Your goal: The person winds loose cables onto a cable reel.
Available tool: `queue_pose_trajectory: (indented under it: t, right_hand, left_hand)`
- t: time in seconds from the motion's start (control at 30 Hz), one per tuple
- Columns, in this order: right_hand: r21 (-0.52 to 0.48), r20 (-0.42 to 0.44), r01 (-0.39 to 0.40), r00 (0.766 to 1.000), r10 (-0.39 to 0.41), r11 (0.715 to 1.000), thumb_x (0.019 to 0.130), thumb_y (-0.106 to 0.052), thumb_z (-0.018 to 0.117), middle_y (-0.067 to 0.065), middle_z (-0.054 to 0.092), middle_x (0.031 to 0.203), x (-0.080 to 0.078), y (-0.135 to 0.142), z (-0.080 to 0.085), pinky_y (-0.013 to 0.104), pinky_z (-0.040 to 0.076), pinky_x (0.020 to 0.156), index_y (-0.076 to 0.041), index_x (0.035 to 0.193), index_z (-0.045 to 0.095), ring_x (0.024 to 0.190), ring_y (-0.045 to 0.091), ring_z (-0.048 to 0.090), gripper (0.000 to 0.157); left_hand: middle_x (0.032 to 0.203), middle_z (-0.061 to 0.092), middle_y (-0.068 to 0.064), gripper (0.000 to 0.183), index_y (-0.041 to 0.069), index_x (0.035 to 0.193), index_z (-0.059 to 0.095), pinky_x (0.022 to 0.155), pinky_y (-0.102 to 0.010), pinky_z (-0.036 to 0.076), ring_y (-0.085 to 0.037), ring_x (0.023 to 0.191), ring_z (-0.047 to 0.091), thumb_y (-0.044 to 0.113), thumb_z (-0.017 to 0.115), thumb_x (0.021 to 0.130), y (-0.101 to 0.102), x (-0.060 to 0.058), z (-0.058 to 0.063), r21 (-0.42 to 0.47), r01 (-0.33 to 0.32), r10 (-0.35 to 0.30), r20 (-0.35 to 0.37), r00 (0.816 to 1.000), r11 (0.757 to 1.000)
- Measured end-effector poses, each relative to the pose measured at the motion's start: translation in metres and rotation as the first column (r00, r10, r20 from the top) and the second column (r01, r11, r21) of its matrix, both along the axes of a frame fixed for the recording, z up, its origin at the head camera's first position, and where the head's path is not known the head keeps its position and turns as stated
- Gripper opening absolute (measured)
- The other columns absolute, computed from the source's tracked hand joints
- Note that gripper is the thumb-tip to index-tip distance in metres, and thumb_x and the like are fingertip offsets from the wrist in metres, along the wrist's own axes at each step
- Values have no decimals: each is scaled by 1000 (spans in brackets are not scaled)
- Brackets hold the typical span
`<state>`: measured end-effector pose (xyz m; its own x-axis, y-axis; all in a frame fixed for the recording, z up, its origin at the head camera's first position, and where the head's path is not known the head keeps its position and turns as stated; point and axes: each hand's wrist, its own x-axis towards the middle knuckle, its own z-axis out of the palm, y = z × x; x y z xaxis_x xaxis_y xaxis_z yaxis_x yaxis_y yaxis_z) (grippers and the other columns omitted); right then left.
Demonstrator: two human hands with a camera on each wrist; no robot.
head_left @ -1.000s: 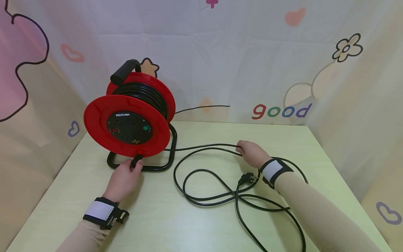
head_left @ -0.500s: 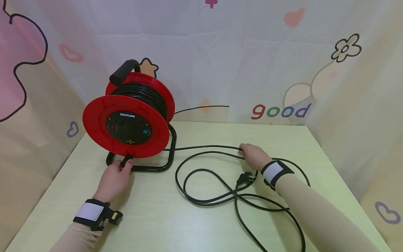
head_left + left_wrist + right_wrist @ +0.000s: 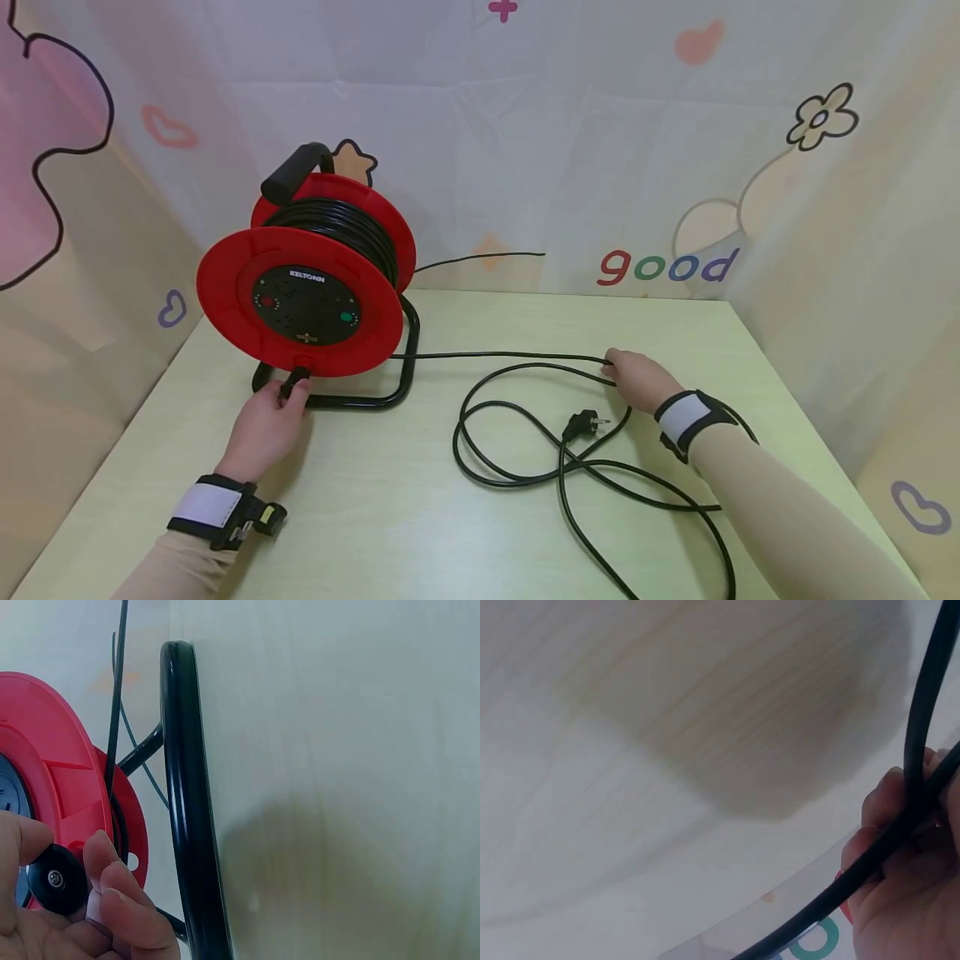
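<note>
A red cable reel (image 3: 225, 296) with black cable wound on its drum stands at the left of the table in the head view. At the reel's lower rim my left hand (image 3: 264, 429) grips a small black crank knob (image 3: 56, 879), with fingers and thumb curled round it in the left wrist view. From the reel a black cable (image 3: 510, 355) runs nearly straight to my right hand (image 3: 643, 383), which pinches it. Two lengths of cable (image 3: 870, 859) cross at the fingers in the right wrist view. Loose loops lie below, beside a black plug (image 3: 580, 425).
The reel rests on a black tube frame (image 3: 412, 342) with a carrying handle (image 3: 292, 173) on top. A pale wood-grain table (image 3: 405, 533) lies under everything. Printed curtains (image 3: 480, 142) enclose its back and sides.
The crank knob and my left hand have shifted left, and the reel's front disc has turned slightly. My right hand has moved right with the cable, straightening it and drawing the loops rightward.
</note>
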<state>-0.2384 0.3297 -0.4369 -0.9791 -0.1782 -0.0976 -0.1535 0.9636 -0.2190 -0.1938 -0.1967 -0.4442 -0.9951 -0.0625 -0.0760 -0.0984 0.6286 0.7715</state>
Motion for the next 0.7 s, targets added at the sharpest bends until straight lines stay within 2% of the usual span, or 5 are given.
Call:
queue_pose_trajectory:
  t: [0.17, 0.47, 0.6, 0.7]
  right_hand:
    - [46, -5, -29, 1000, 29, 999, 100, -10, 51, 5, 51, 72, 5, 8, 6, 36, 40, 61, -1, 96, 54, 66, 21, 49, 10]
    - [106, 53, -10, 999, 5, 994, 101, -9, 49, 6, 50, 69, 15, 22, 11, 32, 39, 53, 3, 99, 47, 59, 19, 48, 12]
    - [67, 97, 2, 995, -9, 998, 101, -6, 46, 8, 51, 74, 15, 25, 13, 32, 40, 55, 7, 103, 45, 62, 20, 49, 14]
    - [-31, 129, 56, 990, -52, 998, 103, -10, 41, 9, 51, 76, 15, 27, 15, 34, 40, 60, 7, 98, 49, 66, 21, 49, 19]
  left_hand:
    - [65, 48, -9, 57, 2, 92, 51, 47, -32, 33, -24, 58, 45, 56, 36, 98, 0, 0, -1, 3, 7, -7, -3, 1000, 1000]
    - [67, 51, -9, 57, 1, 94, 54, 47, -32, 33, -24, 57, 45, 55, 36, 99, 2, 0, -2, -7, 19, -19, -25, 999, 1000]
    - [67, 51, -8, 57, 1, 95, 54, 47, -33, 33, -23, 57, 45, 55, 36, 99, 4, 1, 0, -5, 23, -23, -21, 1000, 1000]
    - [67, 51, -8, 59, 0, 96, 54, 47, -33, 33, -22, 57, 45, 56, 35, 99, 5, 2, 1, 3, 26, -26, -14, 1000, 1000]
